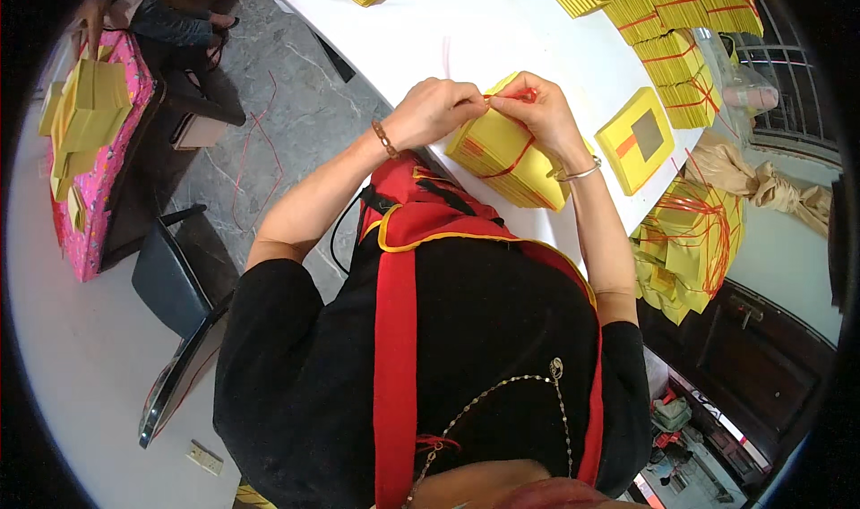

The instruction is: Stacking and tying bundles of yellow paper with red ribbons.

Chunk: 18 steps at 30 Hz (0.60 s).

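- The yellow stack [502, 155] sits on the white table [403, 25], red cord [518, 160] across it;
- over the stack's far end, left hand [439, 110] and right hand [542, 115] pinch the cord, fingertips closed; tying seems in hand; the next move likely calls for even tension;
- right of the stack, a flat yellow pack [634, 142]; farther right, banded bundles [672, 61], then clear plastic wrapping [739, 92], contents unclear.

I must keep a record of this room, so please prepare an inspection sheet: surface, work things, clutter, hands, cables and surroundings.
Surface: white table, carrying several yellow paper stacks.
Work things: yellow paper bundle at the table's near edge, red band around it.
Clutter: loose red strands on the grey floor.
Hands: left hand and right hand meet over the bundle; right pinches red strand, left's grip unclear.
Cables: thin black cord beside the person; ends hidden.
Surroundings: black chair, pink-covered table, both left.
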Tool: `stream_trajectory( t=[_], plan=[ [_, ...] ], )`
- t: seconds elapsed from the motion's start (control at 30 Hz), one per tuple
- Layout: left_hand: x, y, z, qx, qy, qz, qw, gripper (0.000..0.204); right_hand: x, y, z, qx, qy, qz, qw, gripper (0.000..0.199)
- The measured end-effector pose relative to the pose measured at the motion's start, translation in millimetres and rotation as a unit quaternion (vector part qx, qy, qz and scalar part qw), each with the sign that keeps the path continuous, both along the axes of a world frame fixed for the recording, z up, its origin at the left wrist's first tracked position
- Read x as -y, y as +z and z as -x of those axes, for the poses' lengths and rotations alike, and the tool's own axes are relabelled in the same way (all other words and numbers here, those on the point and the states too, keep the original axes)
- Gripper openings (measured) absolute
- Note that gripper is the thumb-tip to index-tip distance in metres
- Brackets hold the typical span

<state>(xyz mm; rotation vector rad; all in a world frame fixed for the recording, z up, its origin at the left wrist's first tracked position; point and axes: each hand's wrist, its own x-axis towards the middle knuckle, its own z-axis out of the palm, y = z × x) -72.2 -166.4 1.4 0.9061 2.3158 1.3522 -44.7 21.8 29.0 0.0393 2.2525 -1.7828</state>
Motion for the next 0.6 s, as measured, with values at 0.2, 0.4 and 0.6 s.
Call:
stream_trajectory(
  t=[0.2,0.4,0.6],
  plan=[
    [-14,-7,8,-0.083,0.063,-0.045,0.994,0.019,-5,-4,0,-0.035,0.015,-0.038,0.999,0.01],
    [-19,-20,14,0.112,0.018,-0.14,0.984,0.016,0,6,-6,-0.145,0.039,-0.199,0.968,0.007],
    [-18,-17,18,0.12,-0.007,-0.117,0.986,0.015,6,0,-8,-0.394,0.099,-0.323,0.855,0.014]
  ],
)
